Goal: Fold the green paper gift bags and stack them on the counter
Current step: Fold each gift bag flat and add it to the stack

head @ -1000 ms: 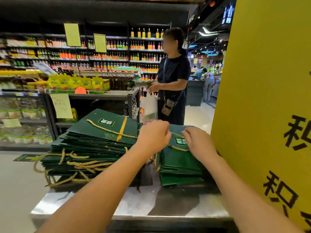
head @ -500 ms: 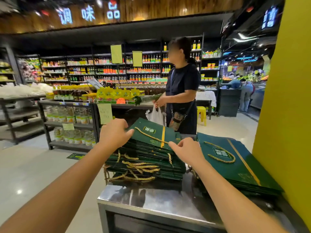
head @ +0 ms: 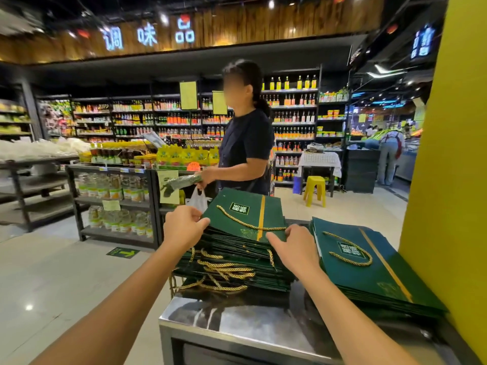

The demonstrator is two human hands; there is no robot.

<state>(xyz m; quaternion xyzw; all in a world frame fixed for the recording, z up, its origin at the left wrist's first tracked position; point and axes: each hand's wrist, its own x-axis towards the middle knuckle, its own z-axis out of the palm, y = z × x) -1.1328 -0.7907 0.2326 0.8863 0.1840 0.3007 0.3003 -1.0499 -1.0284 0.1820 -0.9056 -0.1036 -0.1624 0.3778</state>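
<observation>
Green paper bags (head: 369, 272) are stacked in two piles on the steel counter (head: 237, 325). The left pile (head: 237, 267) has its top bag (head: 237, 219) pinched at the left edge by the left hand (head: 181, 227) and at the near edge by the right hand (head: 292, 248).

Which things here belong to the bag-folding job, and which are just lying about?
Job: top green bag, held by left hand and right hand; left stack; right stack; counter.
Lying about: shopper; yellow stool; bottle shelves; yellow pillar.
</observation>
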